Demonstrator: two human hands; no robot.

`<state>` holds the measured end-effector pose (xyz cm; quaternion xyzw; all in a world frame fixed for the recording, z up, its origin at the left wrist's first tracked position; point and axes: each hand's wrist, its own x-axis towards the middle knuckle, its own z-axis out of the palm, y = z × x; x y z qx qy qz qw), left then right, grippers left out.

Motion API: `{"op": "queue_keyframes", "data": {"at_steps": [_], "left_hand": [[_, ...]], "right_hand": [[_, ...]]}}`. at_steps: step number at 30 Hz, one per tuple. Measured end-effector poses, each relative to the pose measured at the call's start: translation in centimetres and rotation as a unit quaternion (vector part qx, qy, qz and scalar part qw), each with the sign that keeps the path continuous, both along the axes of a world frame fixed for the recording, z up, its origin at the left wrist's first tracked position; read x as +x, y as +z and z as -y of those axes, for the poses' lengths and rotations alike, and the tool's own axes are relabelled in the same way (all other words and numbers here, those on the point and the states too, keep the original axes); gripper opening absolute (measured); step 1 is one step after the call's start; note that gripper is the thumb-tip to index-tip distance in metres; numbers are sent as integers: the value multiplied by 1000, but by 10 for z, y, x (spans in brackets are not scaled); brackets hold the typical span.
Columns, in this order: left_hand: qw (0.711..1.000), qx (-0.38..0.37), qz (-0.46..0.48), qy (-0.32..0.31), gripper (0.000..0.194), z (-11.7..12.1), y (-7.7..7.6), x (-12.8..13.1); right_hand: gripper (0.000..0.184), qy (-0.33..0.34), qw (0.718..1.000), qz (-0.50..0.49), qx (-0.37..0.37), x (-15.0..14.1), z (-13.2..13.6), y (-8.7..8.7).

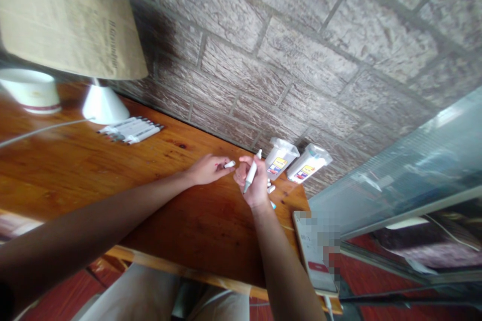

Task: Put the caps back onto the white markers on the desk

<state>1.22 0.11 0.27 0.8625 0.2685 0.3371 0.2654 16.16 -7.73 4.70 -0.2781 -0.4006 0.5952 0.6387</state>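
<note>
My right hand (256,185) is closed around a white marker (251,174), held tilted. Its narrow white end points up, and its greyish end points down toward the wrist. To the left, my left hand (208,169) pinches a small white marker cap (229,164) between thumb and fingers, a short gap away from the marker. A small reddish mark shows on that hand near the thumb. Partly hidden behind my right hand, a few small white pieces (271,189) that look like caps lie on the wooden table (181,220).
Two clear plastic containers (280,160) with labels stand by the brick wall (233,70). Several markers (131,129) lie in a row beside the lamp (103,103). A paper bowl (32,90) stands far left. A phone-like device (312,256) with a cable lies at the right edge.
</note>
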Motion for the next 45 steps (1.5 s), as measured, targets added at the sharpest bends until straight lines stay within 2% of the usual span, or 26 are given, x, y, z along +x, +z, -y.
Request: {"op": "queue_keyframes", "data": {"at_steps": [5,22,33,45], "left_hand": [[1000,4,-2,-1,31,-1,-1,0],[1000,19,13,-12,30,-3,-4,1],[1000,15,-9,-5,29,-2,-1,1],[999,21,-31,-7,25,-3,-3,0]], "right_hand": [[39,13,1000,-16,2,1,0,0],[35,4,1000,14,0,-3,0,-1],[34,-23,998,53,-27,-6,0,-2],[34,-9,998,57,-20,-8,-1,-4]]}}
